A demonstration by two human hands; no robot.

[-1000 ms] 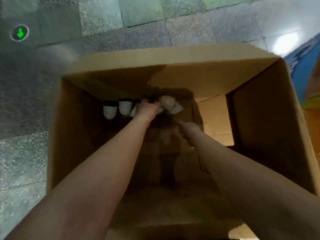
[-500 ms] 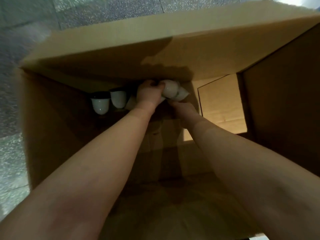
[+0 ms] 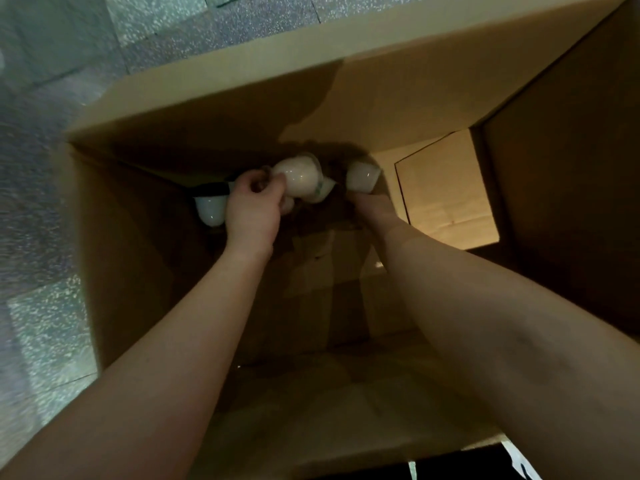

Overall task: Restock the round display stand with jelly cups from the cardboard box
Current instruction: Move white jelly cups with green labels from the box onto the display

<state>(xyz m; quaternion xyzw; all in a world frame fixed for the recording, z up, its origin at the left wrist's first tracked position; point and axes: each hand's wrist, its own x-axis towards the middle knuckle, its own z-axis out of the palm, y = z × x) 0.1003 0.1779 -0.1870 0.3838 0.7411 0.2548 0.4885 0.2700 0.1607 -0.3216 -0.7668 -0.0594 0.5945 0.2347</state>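
Observation:
I look down into a deep cardboard box [image 3: 398,98]. Both my arms reach to its far bottom corner. My left hand [image 3: 254,206] grips a cluster of pale jelly cups [image 3: 298,176] bunched against its fingers. My right hand [image 3: 365,202] lies in shadow and holds one white jelly cup [image 3: 362,178] just right of the cluster; its fingers are mostly hidden. Another jelly cup [image 3: 209,211] with a dark lid rests against the box's far wall, left of my left hand. The round display stand is out of view.
The box's right wall [image 3: 571,168] is dark and tall. A lit patch of the box floor [image 3: 446,199] shows at the far right. Speckled stone floor tiles [image 3: 41,168] lie outside the box on the left.
The camera has moved closer into the box. My left hand has gathered more cups and lifted them slightly. My right hand has reached forward and taken a cup beside the cluster.

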